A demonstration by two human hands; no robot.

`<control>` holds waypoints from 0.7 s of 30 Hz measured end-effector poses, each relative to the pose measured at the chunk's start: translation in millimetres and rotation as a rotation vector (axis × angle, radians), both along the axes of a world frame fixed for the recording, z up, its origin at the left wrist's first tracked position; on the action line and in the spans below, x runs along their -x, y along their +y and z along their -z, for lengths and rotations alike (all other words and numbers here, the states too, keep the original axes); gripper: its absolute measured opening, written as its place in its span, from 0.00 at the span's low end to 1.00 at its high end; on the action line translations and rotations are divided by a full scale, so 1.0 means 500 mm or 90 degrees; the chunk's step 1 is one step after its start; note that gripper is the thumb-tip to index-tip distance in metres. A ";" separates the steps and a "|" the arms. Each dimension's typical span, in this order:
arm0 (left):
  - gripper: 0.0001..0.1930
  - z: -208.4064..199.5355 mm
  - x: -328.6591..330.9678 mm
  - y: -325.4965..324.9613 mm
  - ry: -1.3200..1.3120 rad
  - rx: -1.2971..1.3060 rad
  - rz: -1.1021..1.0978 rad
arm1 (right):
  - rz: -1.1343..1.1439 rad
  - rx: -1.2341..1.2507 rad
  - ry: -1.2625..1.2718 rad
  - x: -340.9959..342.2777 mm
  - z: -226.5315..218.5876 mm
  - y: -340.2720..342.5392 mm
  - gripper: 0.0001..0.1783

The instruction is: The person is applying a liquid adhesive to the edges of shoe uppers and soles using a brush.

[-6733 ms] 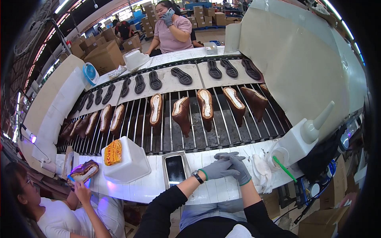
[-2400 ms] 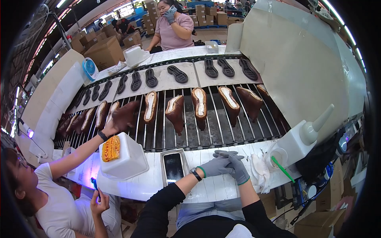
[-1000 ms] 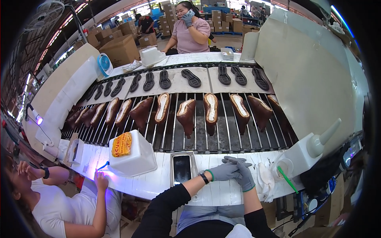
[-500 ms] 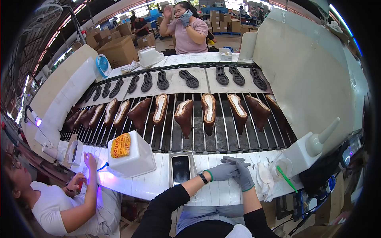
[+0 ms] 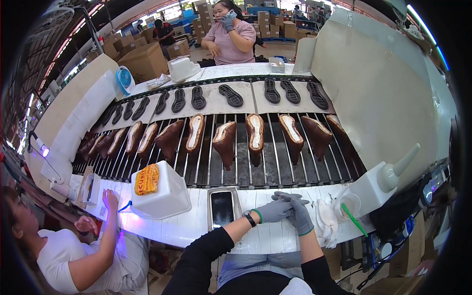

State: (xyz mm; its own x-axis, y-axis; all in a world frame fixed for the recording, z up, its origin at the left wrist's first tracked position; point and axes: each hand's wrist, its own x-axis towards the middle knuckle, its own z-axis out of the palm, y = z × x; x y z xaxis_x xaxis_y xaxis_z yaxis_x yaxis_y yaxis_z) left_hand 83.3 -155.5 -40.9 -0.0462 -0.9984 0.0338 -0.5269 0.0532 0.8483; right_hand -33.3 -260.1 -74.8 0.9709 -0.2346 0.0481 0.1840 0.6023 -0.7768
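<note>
Both my hands wear grey gloves with green cuffs and lie together on the white table edge, holding no object. My left hand point(image 5: 274, 211), with a dark band on its wrist, reaches rightward across my right hand point(image 5: 302, 220). Their fingers overlap and look stretched out; some are hidden where the hands cross. Beside the left hand sits a phone point(image 5: 222, 208) in a shallow tray. A crumpled white cloth point(image 5: 326, 219) lies near the right hand. Beyond them, brown shoe uppers on lasts point(image 5: 255, 137) stand sole-up on a rack of metal rods.
Black soles point(image 5: 231, 96) line a pale belt behind the uppers. At right are a white spouted container point(image 5: 376, 189), a cup point(image 5: 350, 204) and a green-handled tool point(image 5: 355, 221). A white box point(image 5: 164, 196) bears a yellow packet. People sit at left point(image 5: 73, 250) and stand opposite point(image 5: 230, 42).
The person opposite has lowered a raised hand, keeping a phone at the ear. At left, the seated person's hands have shifted slightly. My hands stay together, and the view has moved a little.
</note>
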 end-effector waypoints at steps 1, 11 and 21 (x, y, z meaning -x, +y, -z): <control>0.26 0.000 0.000 0.000 0.001 0.020 -0.004 | -0.003 -0.003 0.002 0.000 0.000 -0.001 0.23; 0.25 0.012 -0.005 -0.004 0.006 -0.015 0.012 | 0.001 0.004 -0.007 -0.002 0.013 -0.004 0.22; 0.29 0.007 -0.005 0.003 -0.026 0.012 0.020 | -0.015 -0.018 -0.022 -0.006 0.024 -0.004 0.27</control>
State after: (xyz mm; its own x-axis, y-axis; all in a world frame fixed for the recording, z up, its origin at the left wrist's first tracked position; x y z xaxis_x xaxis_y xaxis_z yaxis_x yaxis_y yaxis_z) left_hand 86.1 -154.2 -44.2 -0.0793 -0.9956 0.0500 -0.5589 0.0859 0.8248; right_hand -30.4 -262.3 -86.7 0.9739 -0.2141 0.0756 0.1964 0.6277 -0.7533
